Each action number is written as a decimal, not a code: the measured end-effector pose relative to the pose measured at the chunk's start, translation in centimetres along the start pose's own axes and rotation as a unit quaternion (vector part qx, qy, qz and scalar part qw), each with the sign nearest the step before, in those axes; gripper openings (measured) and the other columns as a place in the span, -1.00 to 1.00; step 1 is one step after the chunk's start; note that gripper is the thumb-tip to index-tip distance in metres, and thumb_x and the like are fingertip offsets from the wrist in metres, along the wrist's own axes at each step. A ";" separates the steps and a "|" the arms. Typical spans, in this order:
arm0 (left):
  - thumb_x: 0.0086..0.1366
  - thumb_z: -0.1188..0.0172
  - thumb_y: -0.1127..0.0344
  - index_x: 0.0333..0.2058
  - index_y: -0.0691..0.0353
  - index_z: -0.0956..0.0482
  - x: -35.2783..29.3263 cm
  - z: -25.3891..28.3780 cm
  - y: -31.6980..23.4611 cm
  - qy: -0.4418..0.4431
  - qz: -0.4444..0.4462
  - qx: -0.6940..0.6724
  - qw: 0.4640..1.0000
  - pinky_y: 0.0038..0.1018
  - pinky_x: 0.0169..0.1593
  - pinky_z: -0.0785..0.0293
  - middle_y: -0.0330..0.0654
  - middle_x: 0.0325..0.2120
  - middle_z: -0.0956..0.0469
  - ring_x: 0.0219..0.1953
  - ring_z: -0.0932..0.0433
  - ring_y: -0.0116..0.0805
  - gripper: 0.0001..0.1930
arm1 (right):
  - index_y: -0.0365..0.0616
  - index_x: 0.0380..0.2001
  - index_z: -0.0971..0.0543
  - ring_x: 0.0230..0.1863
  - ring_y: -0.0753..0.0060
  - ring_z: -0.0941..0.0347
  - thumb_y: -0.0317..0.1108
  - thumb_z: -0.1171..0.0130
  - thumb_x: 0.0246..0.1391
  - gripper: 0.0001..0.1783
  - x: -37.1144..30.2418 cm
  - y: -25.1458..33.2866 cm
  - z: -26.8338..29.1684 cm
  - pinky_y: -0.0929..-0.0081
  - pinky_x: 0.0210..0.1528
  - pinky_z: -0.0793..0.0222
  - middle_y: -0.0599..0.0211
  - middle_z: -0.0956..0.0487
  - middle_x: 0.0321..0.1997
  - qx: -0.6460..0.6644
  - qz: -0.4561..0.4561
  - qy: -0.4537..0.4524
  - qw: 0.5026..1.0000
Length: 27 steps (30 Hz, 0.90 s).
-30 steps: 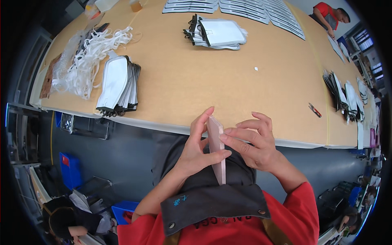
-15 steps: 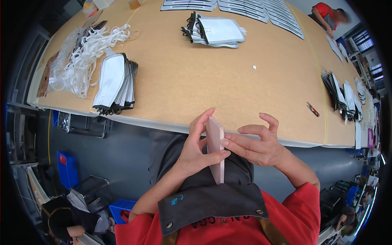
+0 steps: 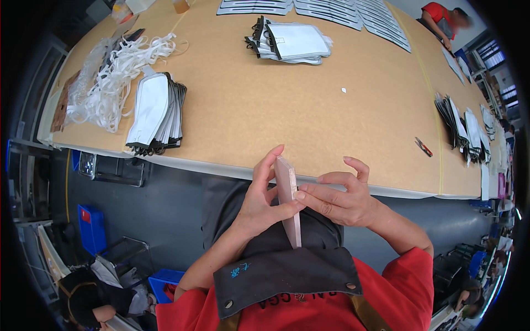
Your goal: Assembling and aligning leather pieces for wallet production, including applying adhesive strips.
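Note:
My left hand [image 3: 264,199] grips a flat pale pink slab [image 3: 286,185], its fingers behind the far end and its thumb across the near side. The slab stands on edge in front of my dark apron, just off the table's front edge. My right hand [image 3: 345,198] meets the slab's right edge with thumb and forefinger pinched together. A tiny dark spot shows at those fingertips, too small to make out. The other right fingers are raised and curled.
The brown-topped table [image 3: 265,116] carries stacks of white panels with black trim [image 3: 298,41], another stack [image 3: 152,107] at left, and tangled white strips [image 3: 118,71]. Small red-handled snips [image 3: 424,148] lie at right. A person in red [image 3: 441,22] leans over the far right corner.
Both hands and the slab have shifted slightly left. My right fingertips have stayed at the slab's edge, and the raised fingers have dipped a little.

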<state>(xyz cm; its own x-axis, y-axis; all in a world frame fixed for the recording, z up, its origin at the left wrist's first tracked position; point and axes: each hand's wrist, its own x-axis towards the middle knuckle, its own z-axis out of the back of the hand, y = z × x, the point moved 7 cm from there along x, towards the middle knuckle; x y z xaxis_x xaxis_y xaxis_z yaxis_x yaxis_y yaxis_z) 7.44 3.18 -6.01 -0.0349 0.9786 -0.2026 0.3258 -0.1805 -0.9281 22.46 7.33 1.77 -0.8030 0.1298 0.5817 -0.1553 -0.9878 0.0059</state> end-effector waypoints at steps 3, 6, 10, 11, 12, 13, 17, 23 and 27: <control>-0.03 -0.47 0.34 0.43 -0.03 0.03 -0.1 0.2 -0.1 -0.002 -0.004 -0.007 1.000 -0.03 0.26 -0.29 -0.16 0.31 0.01 0.35 -0.10 -0.08 0.09 | 0.25 -0.07 -0.69 -0.09 0.65 -0.43 -0.25 -0.32 -0.05 -0.61 0.8 -0.2 0.3 0.18 0.31 -0.03 0.83 -0.61 -0.04 0.042 -0.008 -0.023 0.999; -0.07 -0.46 0.34 0.44 0.01 0.06 -0.4 0.7 -1.4 -0.018 -0.032 -0.046 0.998 -0.06 0.27 -0.30 -0.18 0.36 0.02 0.36 -0.12 -0.09 0.13 | 0.07 0.06 -0.62 -0.04 0.51 -0.46 -0.29 -0.34 -0.01 -0.52 0.4 -1.1 0.2 0.19 0.29 -0.11 0.52 -0.60 0.02 0.120 -0.038 -0.031 0.992; -0.18 -0.38 0.35 0.46 0.07 0.15 0.2 1.8 -2.8 0.020 -0.062 -0.284 0.957 -0.05 0.34 -0.27 -0.11 0.37 -0.09 0.36 -0.22 -0.04 0.21 | -0.18 0.22 -0.43 0.11 0.35 -0.44 -0.26 -0.32 0.10 -0.38 -0.6 -2.7 -3.0 0.18 0.28 -0.20 0.15 -0.53 0.13 0.391 -0.351 -0.048 0.849; -0.18 -0.37 0.33 0.46 0.07 0.15 0.2 1.8 -3.4 0.028 -0.069 -0.305 0.949 -0.04 0.35 -0.25 -0.09 0.37 -0.08 0.37 -0.21 -0.03 0.21 | -0.21 0.24 -0.39 0.15 0.34 -0.43 -0.23 -0.31 0.13 -0.35 -1.6 -2.4 -5.2 0.19 0.28 -0.22 0.12 -0.51 0.15 0.473 -0.406 -0.026 0.781; -0.18 -0.36 0.31 0.46 0.08 0.15 0.3 1.7 -3.7 0.038 -0.075 -0.328 0.941 -0.02 0.36 -0.24 -0.07 0.38 -0.08 0.37 -0.20 -0.02 0.21 | -0.25 0.26 -0.35 0.19 0.34 -0.41 -0.21 -0.31 0.16 -0.33 -2.1 -1.8 -6.8 0.21 0.28 -0.24 0.09 -0.49 0.17 0.548 -0.454 -0.001 0.703; -0.18 -0.36 0.30 0.46 0.08 0.16 0.3 1.6 -4.1 0.049 -0.081 -0.351 0.932 -0.01 0.37 -0.22 -0.05 0.38 -0.08 0.38 -0.19 -0.01 0.21 | -0.26 0.25 -0.36 0.20 0.38 -0.40 -0.20 -0.29 0.18 -0.35 -2.2 -0.7 -8.2 0.25 0.28 -0.25 0.14 -0.50 0.17 0.631 -0.465 0.044 0.619; -0.18 -0.34 0.21 0.46 0.10 0.16 0.5 1.8 -3.8 0.079 -0.082 -0.371 0.922 0.00 0.39 -0.16 0.00 0.40 -0.03 0.41 -0.14 0.02 0.21 | -0.24 0.18 -0.43 0.07 0.51 -0.46 -0.14 -0.23 0.25 -0.45 -1.3 2.8 -10.0 0.47 0.13 -0.36 0.31 -0.57 0.06 0.754 -0.466 0.095 0.453; -0.03 -0.36 0.16 0.44 0.18 0.08 -0.3 7.9 -6.2 -0.126 -0.178 -0.137 0.966 -0.03 0.45 0.09 0.02 0.43 0.00 0.47 0.02 -0.04 0.10 | -0.17 0.08 -0.51 -0.47 0.35 -0.57 -0.28 -0.20 0.23 -0.61 1.2 -0.1 -4.7 0.46 -0.44 -0.44 0.26 -0.63 -0.43 0.330 -0.366 0.026 0.869; 0.15 -0.27 0.35 0.37 0.30 -0.14 -0.6 5.0 -7.8 -0.121 -0.232 0.068 0.963 -0.07 0.47 0.18 -0.04 0.39 -0.08 0.48 0.06 -0.11 -0.19 | -0.16 0.03 -0.53 -0.57 0.35 -0.52 -0.34 -0.25 0.13 -0.61 1.9 0.6 -4.1 0.43 -0.58 -0.37 0.31 -0.56 -0.56 0.166 -0.281 -0.029 0.945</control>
<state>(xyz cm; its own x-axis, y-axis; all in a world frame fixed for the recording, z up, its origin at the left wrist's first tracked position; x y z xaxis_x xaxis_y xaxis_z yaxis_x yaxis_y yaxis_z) 0.19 3.45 -0.25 -0.3715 0.9084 0.1920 0.0951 0.2429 -0.9654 18.51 7.33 -0.46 -0.6129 0.6471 0.4535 -0.3521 -0.7375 0.5764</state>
